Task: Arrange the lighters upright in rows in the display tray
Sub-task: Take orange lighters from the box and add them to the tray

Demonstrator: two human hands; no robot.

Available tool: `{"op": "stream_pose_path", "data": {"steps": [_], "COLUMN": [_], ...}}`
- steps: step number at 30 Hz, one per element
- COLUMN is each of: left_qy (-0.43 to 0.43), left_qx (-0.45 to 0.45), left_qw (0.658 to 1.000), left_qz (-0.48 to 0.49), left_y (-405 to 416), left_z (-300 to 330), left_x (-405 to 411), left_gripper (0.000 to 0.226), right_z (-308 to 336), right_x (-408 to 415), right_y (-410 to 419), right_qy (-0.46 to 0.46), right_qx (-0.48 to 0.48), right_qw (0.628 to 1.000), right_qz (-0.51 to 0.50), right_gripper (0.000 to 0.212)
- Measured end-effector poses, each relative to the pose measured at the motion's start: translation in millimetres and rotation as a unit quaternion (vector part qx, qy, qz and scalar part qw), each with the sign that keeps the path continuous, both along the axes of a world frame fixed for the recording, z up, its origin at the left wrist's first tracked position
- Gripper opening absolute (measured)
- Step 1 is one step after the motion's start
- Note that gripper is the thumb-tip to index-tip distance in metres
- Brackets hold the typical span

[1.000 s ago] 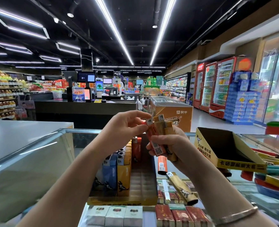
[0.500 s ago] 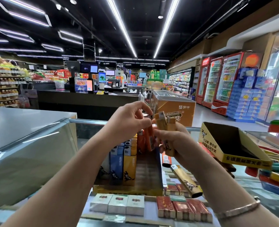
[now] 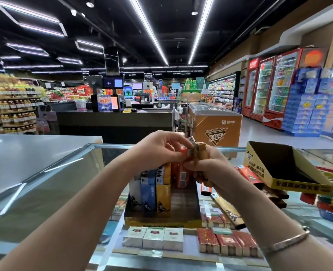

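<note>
the left hand point(image 3: 157, 151) has moved closer and now pinches one lighter from the bundle of lighters point(image 3: 198, 153) gripped by the right hand point(image 3: 210, 169), just above the display tray point(image 3: 161, 222); placing probably comes next.

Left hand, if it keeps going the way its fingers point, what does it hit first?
Probably the bundle of tan lighters gripped by the right hand. The left hand points rightward and its fingertips already pinch a lighter there. Depth is unclear.
</note>
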State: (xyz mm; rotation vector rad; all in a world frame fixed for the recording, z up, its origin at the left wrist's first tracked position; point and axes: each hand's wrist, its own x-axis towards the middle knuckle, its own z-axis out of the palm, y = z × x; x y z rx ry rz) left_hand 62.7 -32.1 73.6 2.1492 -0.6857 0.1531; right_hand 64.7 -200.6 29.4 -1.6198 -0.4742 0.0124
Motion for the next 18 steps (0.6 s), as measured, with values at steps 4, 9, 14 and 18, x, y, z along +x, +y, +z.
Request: {"op": "stream_pose_path", "data": {"steps": [4, 9, 14, 18], "left_qy": [-0.040, -0.023, -0.079, -0.076], "left_qx": [-0.008, 0.022, 0.204, 0.257], "left_qw": [0.999, 0.999, 0.973, 0.961], "left_qz": [0.006, 0.037, 0.069, 0.065], "left_y": [-2.2, -3.8, -10.0, -13.7], "left_z": [-5.5, -8.1, -3.6, 1.5], "left_x": [-0.6, -1.8, -3.8, -4.0], "left_gripper": [0.039, 0.028, 0.021, 0.021], "right_z": [-2.3, -2.9, -5.6, -5.8], "right_x": [1.0, 5.2, 7.3, 8.5], "right_y": [-0.7, -3.7, -4.2, -3.3], "right_qy": [0.017, 0.056, 0.066, 0.067], "right_qx": [0.032, 0.106, 0.097, 0.088], "right_qw": [0.999, 0.986, 0.986, 0.986], "right_qz": [-0.027, -0.113, -0.123, -0.122], "right_gripper": [0.013, 0.011, 0.014, 0.016]}}
